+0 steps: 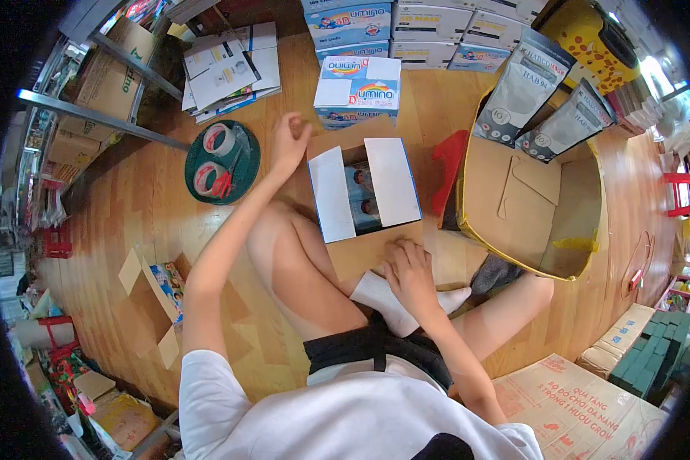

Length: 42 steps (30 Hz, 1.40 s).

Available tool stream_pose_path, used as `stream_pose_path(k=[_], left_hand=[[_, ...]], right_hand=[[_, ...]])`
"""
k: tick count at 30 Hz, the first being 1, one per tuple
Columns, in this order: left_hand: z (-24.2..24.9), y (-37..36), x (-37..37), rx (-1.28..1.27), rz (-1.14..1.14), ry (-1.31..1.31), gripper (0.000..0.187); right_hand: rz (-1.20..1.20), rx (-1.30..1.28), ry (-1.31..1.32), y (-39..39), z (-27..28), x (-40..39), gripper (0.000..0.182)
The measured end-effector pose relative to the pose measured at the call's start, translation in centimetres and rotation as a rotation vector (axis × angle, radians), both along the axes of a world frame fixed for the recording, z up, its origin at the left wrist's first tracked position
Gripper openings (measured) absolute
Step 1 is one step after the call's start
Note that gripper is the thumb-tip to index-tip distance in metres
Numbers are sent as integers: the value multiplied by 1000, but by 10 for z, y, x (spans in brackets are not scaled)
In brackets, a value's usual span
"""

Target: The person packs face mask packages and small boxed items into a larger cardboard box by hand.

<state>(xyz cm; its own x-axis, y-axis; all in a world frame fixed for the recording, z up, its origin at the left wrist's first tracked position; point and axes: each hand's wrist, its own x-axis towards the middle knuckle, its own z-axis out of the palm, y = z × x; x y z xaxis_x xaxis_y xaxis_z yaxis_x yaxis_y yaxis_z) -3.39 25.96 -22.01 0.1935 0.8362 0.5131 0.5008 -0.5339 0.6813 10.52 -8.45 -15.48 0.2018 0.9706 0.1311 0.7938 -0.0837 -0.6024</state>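
A small carton stands in front of my crossed legs. Two white flaps are partly folded inward, and through the gap between them blue printed packs show. Its brown near flap sticks out toward me. My right hand rests at the right end of that flap, fingers bent and slightly apart, seemingly not gripping it. To the left of the carton, my left hand is raised with fingers loosely apart and nothing visible in it. A green round basket with tape rolls and red-handled scissors lies left of that hand.
Umino boxes and stacked cartons stand ahead. Flattened cardboard is piled at the upper left. A large yellow-edged box holding grey-white pouches is at right. An open brown carton sits at left.
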Motion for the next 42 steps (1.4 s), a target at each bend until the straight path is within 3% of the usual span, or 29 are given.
stream_pose_path(k=[3,4,6,9,10,14,17,20,23,26,32,35,36,42], left_hand=[[99,-53,21,-35,-371,-48,21],[114,-64,24,-67,-529,90,21],[130,-81,25,-126,-836,368,20],[129,-98,20,-244,-983,637,24],[127,-102,16,-207,-1009,599,28],[154,-117,-26,-39,-730,672,27],[150,-116,-56,-427,-536,616,27],[102,-109,-79,-608,-542,399,28],[74,-105,-81,-690,-498,435,28],[80,-111,-62,-689,-353,470,27],[61,-120,-46,-392,-153,596,30],[72,-128,-29,46,-201,634,29],[83,-135,-23,-76,-216,798,27],[59,-144,-12,157,-231,1161,36]], right_hand=[[58,50,163,7,17,-5,32],[95,68,221,10,19,-9,32],[149,123,188,21,14,-21,33],[206,54,50,36,13,-30,39],[218,5,-12,41,13,-30,42],[205,48,144,44,28,-10,54],[115,45,78,37,41,0,61],[6,40,0,35,38,15,67],[-50,73,13,43,23,18,70],[-83,50,-46,49,19,11,70],[-76,33,-58,54,21,4,66],[-18,65,39,46,30,6,59],[-1,79,37,43,35,6,57],[17,118,136,22,52,7,39]])
